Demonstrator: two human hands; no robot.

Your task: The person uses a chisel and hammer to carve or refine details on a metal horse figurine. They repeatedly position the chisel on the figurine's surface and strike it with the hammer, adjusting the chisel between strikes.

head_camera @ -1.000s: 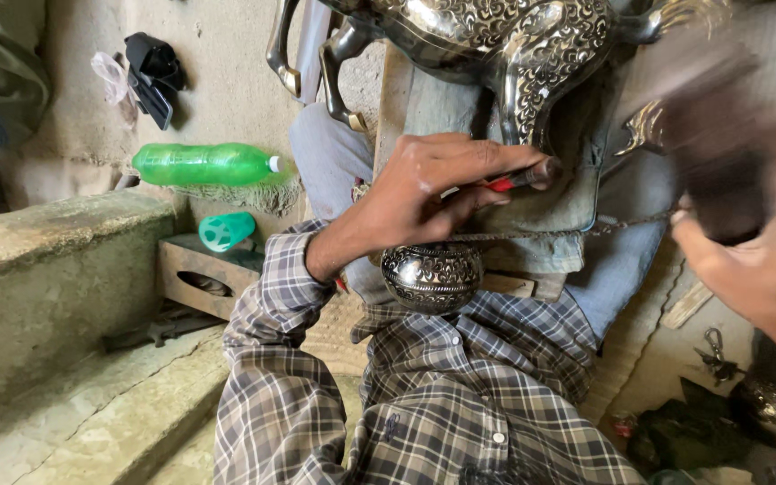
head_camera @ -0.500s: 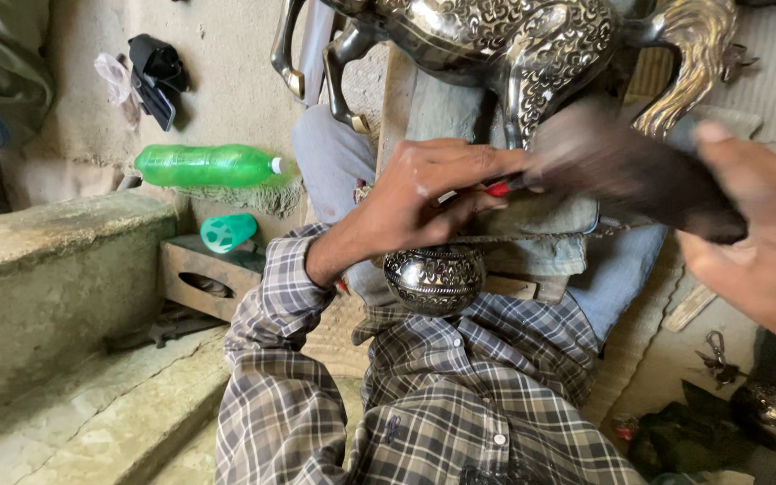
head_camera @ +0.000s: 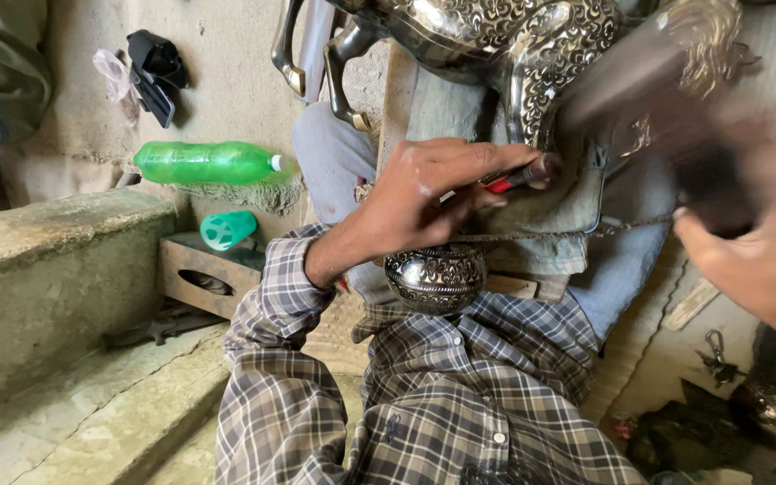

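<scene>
- Head view is being filled at its top by an embossed metal horse figure (head_camera: 496,40), which is serving as the landmark for everything else.
- Just below the horse's hind leg, a red-handled punch (head_camera: 521,175) is being pinched between the curled thumb and fingers of the left hand (head_camera: 415,193), with its tip being pressed toward the leg.
- To the right of the horse, a dark mallet-like tool (head_camera: 666,117) is being gripped in the closed right hand (head_camera: 761,260); the head is too blurred by motion for its kind to be told surely, so it is probably a hammer.
- For the strike to be done well, the punch is best being kept steady and square to the metal, with the fingers held clear of its struck end, and the blow being landed straight down its axis.
- Below the horse, in the lap, a small embossed metal bowl (head_camera: 435,277) is being rested against the checked shirt (head_camera: 424,404); its inside is not being shown.
- Left of the horse, a green plastic bottle (head_camera: 207,163) is lying on its side, capped, its contents not being discernible.
- Below that bottle, a green cup (head_camera: 228,229) is lying tipped on a wooden block (head_camera: 192,269), apparently holding nothing.
</scene>
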